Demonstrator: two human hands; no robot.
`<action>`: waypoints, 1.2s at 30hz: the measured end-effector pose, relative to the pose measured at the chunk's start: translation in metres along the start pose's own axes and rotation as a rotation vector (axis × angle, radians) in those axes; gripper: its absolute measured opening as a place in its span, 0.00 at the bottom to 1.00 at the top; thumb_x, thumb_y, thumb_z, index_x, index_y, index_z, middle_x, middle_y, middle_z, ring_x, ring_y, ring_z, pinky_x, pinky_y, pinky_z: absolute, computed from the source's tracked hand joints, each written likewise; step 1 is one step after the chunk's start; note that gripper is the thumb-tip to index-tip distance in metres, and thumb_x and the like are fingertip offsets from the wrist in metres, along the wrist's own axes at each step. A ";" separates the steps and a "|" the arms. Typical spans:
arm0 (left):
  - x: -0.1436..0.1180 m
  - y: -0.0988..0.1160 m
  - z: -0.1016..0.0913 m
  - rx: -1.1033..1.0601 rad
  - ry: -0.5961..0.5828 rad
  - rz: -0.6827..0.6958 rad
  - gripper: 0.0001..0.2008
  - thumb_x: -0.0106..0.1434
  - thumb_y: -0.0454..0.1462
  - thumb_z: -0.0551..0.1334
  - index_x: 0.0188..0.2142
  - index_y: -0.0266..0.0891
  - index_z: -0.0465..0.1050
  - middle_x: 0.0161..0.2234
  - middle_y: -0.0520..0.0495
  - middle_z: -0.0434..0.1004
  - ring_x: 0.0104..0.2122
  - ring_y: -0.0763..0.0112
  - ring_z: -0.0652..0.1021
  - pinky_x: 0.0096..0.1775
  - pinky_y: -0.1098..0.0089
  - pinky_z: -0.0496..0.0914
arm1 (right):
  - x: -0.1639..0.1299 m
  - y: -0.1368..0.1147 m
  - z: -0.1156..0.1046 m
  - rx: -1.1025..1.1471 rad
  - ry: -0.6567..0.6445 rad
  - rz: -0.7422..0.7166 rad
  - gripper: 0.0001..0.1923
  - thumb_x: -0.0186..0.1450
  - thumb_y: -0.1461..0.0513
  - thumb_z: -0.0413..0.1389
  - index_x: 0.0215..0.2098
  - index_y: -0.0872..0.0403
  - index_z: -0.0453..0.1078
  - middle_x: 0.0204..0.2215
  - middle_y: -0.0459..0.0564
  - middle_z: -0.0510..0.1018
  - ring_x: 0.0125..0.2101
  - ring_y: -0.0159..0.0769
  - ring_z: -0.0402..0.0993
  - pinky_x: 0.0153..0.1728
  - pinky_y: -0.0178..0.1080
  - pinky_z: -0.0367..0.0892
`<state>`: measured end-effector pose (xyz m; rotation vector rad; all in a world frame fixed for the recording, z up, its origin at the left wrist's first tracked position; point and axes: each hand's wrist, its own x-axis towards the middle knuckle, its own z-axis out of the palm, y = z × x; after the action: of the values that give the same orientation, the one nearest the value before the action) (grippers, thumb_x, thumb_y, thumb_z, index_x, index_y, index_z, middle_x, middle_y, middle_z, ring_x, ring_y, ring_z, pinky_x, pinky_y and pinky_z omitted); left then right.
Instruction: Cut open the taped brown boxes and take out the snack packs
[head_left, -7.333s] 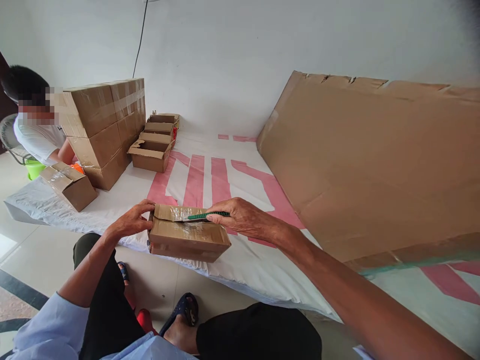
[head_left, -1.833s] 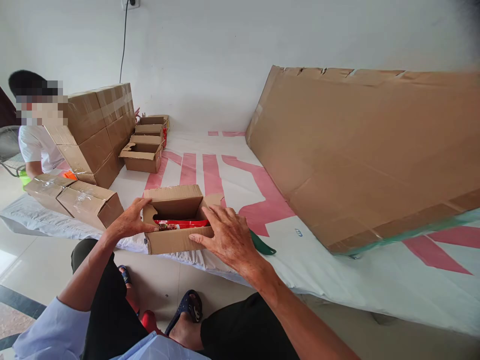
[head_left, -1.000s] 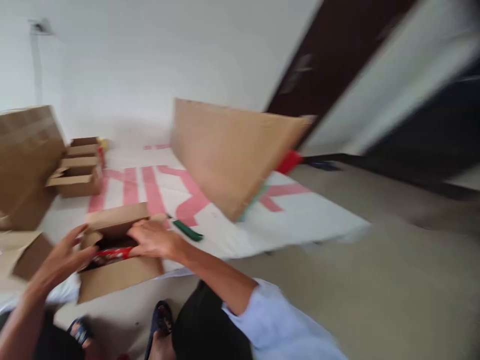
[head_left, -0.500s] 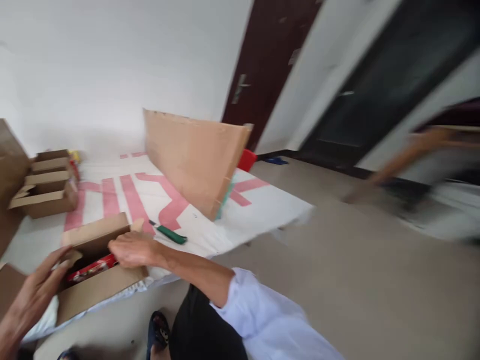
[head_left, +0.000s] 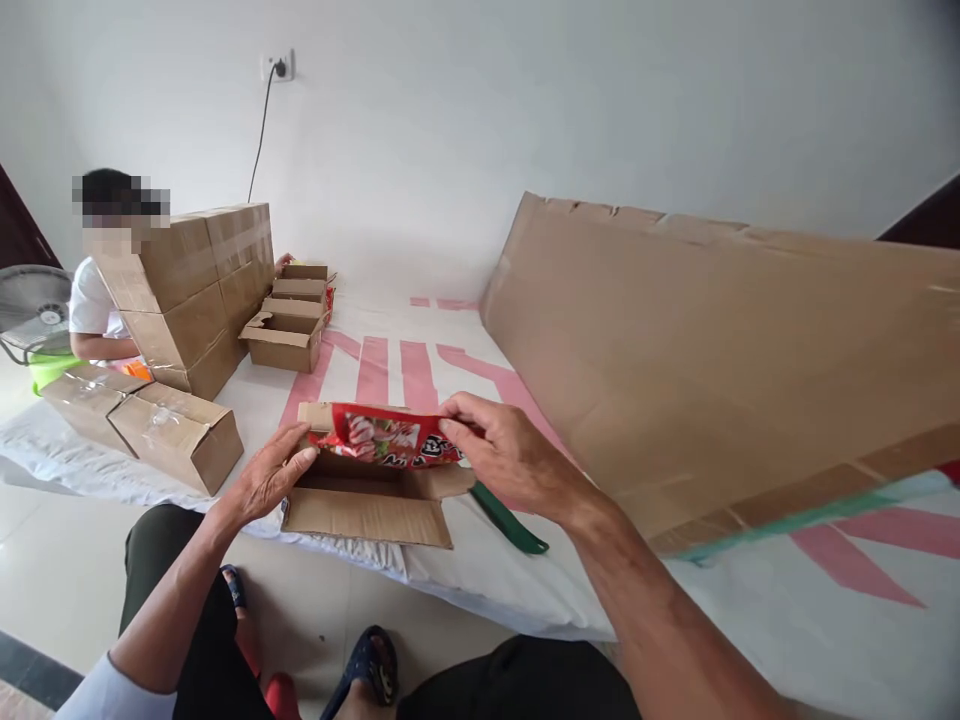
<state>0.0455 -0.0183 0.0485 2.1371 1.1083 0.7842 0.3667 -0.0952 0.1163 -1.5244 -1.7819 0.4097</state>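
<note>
A small open cardboard box sits at the near edge of a white sheet with pink markings. My right hand grips a red snack packet by its right end, holding it just above the box. My left hand rests on the box's left side, fingers touching the packet's left end. A green utility knife lies on the sheet just right of the box, below my right wrist.
A large flat cardboard sheet leans at the right. Two sealed boxes lie at the left, behind them a stack of bigger cartons and several open small boxes. Another person sits beside a fan.
The knife was put down and the box opened. My head swung right toward the doors, then back. My right hand has lifted the red packet out of the box.
</note>
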 end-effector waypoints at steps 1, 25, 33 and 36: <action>0.000 0.000 0.001 0.035 -0.039 0.031 0.31 0.76 0.56 0.55 0.67 0.42 0.75 0.72 0.39 0.70 0.72 0.51 0.69 0.73 0.52 0.62 | 0.000 0.002 -0.005 0.073 0.018 0.026 0.12 0.70 0.53 0.52 0.33 0.48 0.72 0.29 0.47 0.82 0.30 0.38 0.75 0.31 0.39 0.66; 0.061 0.028 0.006 -0.942 0.094 -0.106 0.34 0.48 0.59 0.81 0.42 0.36 0.80 0.35 0.42 0.88 0.32 0.62 0.85 0.32 0.69 0.75 | 0.022 -0.003 0.088 0.984 -0.122 0.277 0.30 0.55 0.39 0.73 0.44 0.51 0.80 0.41 0.52 0.88 0.39 0.46 0.85 0.35 0.44 0.80; 0.062 0.024 -0.025 -0.949 0.246 -0.066 0.36 0.44 0.50 0.84 0.49 0.38 0.79 0.41 0.44 0.88 0.38 0.60 0.87 0.41 0.65 0.79 | 0.038 0.003 0.061 0.756 -0.223 0.186 0.23 0.53 0.46 0.74 0.34 0.54 0.82 0.28 0.47 0.84 0.29 0.37 0.77 0.30 0.37 0.72; 0.058 0.024 -0.044 -0.865 0.089 -0.079 0.34 0.45 0.47 0.84 0.49 0.36 0.81 0.41 0.42 0.89 0.38 0.60 0.87 0.40 0.66 0.79 | 0.053 -0.001 0.036 0.639 -0.316 0.166 0.19 0.53 0.48 0.74 0.31 0.54 0.81 0.25 0.45 0.82 0.27 0.36 0.76 0.29 0.37 0.70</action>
<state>0.0529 0.0300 0.1072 1.3320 0.6911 1.0786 0.3394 -0.0376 0.1095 -1.1844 -1.5304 1.2286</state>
